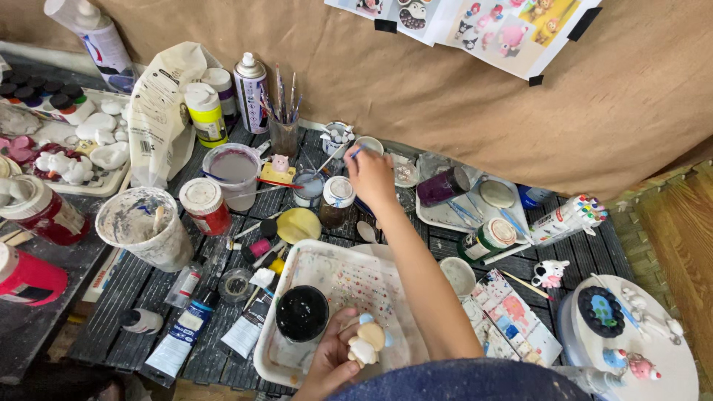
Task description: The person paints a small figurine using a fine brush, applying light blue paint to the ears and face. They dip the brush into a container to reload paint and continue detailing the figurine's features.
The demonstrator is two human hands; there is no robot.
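2 hands work over a crowded counter (126, 297), and the layout puts supplies within reach of both. At the far left sit red paint jars (41, 212) and a tray of white unpainted shapes (74, 148), apart from the wet work. Next comes a paint-smeared cup (141, 223), then tubes (182, 338) lying flat on the slats. Near the middle, the left hand (334, 356) is closed around a small figurine (365, 340), holding it low over the speckled white tray (349, 278), just beside a black bowl (301, 313), so drips would land on the tray. Further right, the right hand (371, 177) grips a thin blue brush (355, 153), stretched toward the small pots (338, 137) at the back. At the far right, finished pieces rest on a round white board (653, 356), well apart from the paints.
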